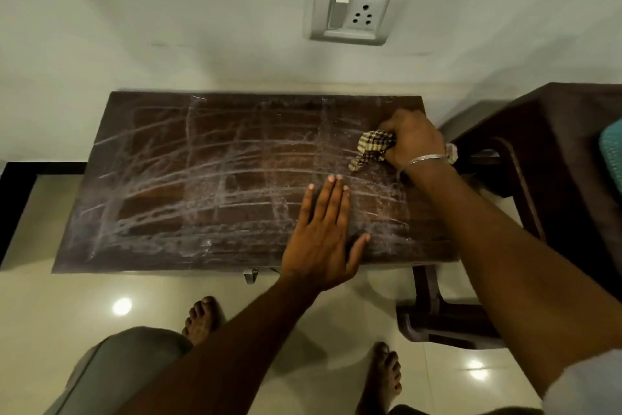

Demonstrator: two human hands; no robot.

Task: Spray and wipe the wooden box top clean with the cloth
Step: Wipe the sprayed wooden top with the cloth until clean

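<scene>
The dark wooden box top (202,179) fills the middle of the head view, covered with whitish streaks in crossing arcs. My right hand (414,138) is near the box's far right corner, shut on a bunched checked cloth (372,147) pressed against the wood. My left hand (324,233) lies flat and open on the near right part of the top, fingers together and pointing away from me. No spray bottle is in sight.
A white wall with a switch-and-socket plate (353,7) rises behind the box. A dark plastic chair (538,179) stands close on the right. My bare feet (202,317) rest on the glossy tiled floor (67,307) in front of the box.
</scene>
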